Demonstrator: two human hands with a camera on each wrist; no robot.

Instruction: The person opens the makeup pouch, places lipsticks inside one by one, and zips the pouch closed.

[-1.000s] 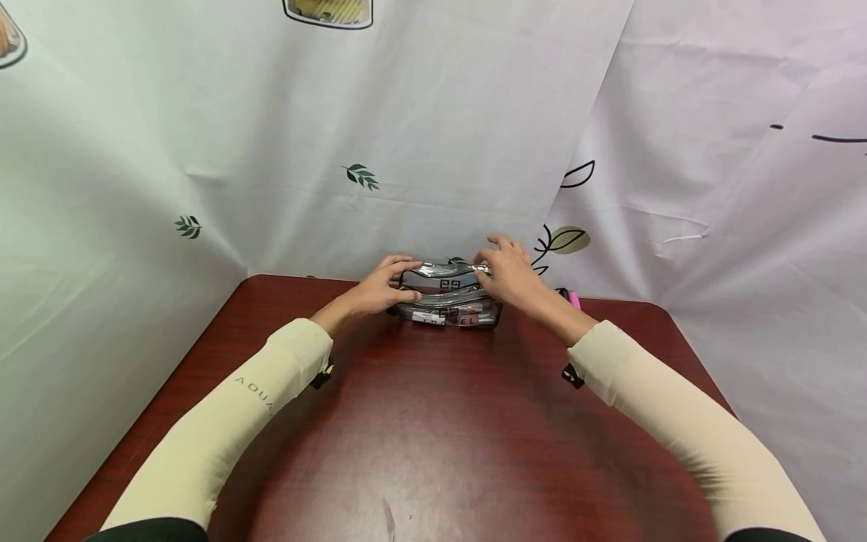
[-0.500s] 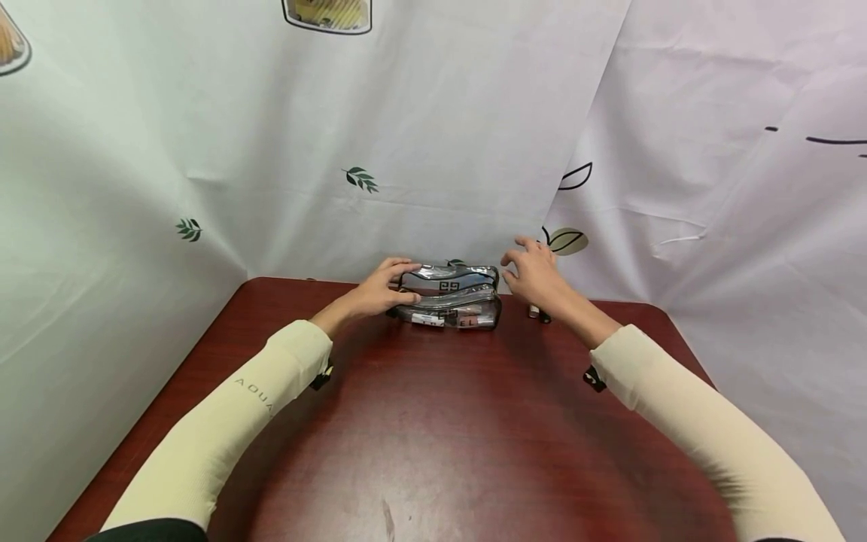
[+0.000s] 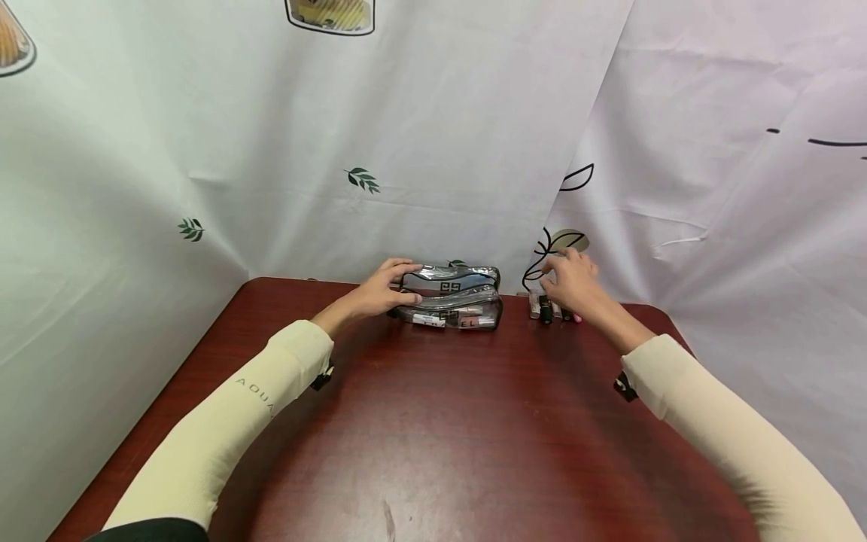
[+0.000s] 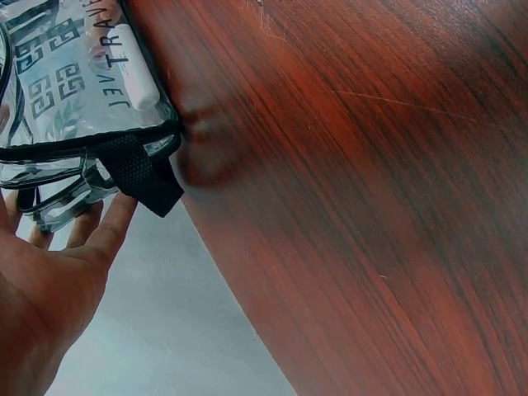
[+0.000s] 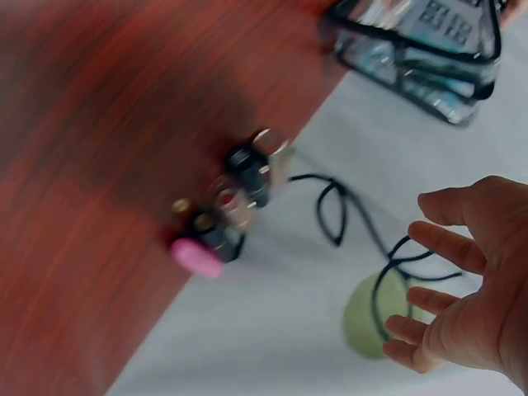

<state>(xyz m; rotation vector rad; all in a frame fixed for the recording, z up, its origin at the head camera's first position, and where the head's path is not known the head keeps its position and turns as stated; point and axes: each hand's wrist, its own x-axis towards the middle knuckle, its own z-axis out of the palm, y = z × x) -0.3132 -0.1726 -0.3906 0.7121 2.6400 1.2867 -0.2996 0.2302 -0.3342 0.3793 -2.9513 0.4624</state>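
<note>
Head view has the clear pouch (image 3: 450,302) at the far edge of the table (image 3: 406,421), top rims apart, so its mouth looks unzipped to me. Left hand (image 3: 381,292) has hold of the pouch's left end, thumb on the near rim, fingers at the far one. Right hand (image 3: 574,282) is out to the right of the pouch, fingers loosely spread, nothing in its grasp. My guess: the step in hand is fetching, with one hand steadying the pouch and the other by the little bottles (image 3: 545,311) just right of it. Next move probably calls for dipping those fingers and pinching one. As for what's inside, there's a white tube (image 4: 136,70) low in the pouch's left half and a pinkish tube (image 3: 477,322) in its right half; can't make out the rest. The pink thing (image 3: 577,318) sits in the row outside, at the end farthest from the pouch.
</note>
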